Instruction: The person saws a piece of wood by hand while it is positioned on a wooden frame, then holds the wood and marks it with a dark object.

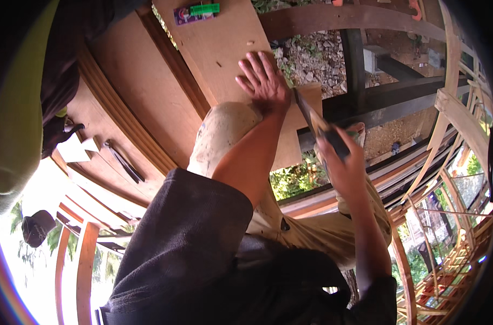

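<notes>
My left hand (pixel 265 84) lies flat on a light brown plywood board (pixel 203 54), fingers spread, near the board's right edge. To its right, my right hand (pixel 348 170) is wrapped round the dark handle of a handsaw (pixel 310 115). The saw's narrow blade slants up and left from that fist to the board, beside my left wrist. A cut or step shows in the plywood around the blade. Motion blurs the right hand and saw a little. My bent knee (pixel 224 132), in pale stained trousers, rests against the board.
A small dark package (pixel 195 13) with a green piece lies at the board's far end. Dark-handled pliers (pixel 123 161) lie on panels at left, near another person's clothing (pixel 16 108). Dark beams (pixel 376 103) cross at right, with stony ground (pixel 317 59) visible below through gaps.
</notes>
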Available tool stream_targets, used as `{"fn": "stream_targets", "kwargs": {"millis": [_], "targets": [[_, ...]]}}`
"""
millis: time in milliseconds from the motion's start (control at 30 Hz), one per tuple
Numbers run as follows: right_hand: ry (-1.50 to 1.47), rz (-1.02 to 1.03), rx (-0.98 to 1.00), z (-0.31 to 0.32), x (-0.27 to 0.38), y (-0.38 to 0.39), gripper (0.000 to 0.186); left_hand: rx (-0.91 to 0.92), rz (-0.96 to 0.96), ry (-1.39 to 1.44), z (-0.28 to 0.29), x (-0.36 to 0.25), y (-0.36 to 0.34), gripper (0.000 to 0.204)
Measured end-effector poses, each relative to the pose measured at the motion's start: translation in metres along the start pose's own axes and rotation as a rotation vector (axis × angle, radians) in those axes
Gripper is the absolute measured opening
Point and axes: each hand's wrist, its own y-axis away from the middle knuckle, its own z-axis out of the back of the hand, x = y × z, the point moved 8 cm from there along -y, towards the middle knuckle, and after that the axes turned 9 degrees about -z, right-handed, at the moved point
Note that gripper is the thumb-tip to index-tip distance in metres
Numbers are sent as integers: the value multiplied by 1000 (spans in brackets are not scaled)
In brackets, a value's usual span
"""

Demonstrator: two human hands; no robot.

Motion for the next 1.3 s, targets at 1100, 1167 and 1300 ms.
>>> {"fn": "stream_targets", "kwargs": {"millis": [1100, 1167, 1300], "targets": [[-9, -46, -110, 34, 2, 30, 66, -23, -53, -226, -11, -10, 6, 81], [-74, -220, -41, 74, 13, 85, 65, -48, -50, -259, -6, 3, 3, 80], [-263, -208, -266, 149, 10, 172, 71, -52, -84, -272, -6, -3, 1, 77]]}}
